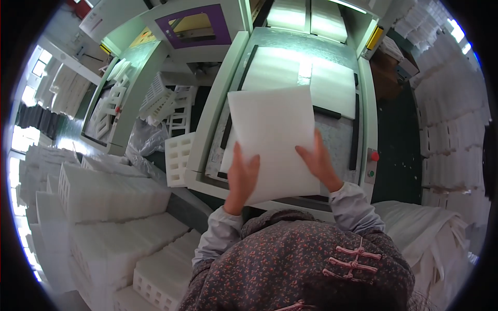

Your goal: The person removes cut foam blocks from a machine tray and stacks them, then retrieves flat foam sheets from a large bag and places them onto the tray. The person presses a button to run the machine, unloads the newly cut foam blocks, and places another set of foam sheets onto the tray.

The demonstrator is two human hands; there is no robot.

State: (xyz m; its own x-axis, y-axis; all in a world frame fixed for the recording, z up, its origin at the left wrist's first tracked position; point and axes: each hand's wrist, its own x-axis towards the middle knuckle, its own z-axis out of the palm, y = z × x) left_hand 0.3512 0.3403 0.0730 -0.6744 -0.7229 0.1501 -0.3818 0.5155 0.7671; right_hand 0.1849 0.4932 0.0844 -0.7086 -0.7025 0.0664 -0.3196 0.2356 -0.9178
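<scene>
A white foam sheet (275,124) is held up in front of me, above the near part of the machine bed (334,135). On its left edge is my left hand (243,173), thumb on the face of the sheet. My right hand (320,161) grips the opposite edge in the same way, its fingers partly behind. Farther back on the bed lie two more white sheets, the left sheet (270,67) and the right sheet (334,88), side by side between black guide strips (328,112). The held sheet covers part of them.
Stacked white foam blocks (114,192) fill the lower left. Cut foam frames (179,111) and clear plastic (148,137) lie beside the machine. A red button (374,156) sits on the right rail. White sheeting (415,228) is at lower right, with tall stacks (448,129) beyond.
</scene>
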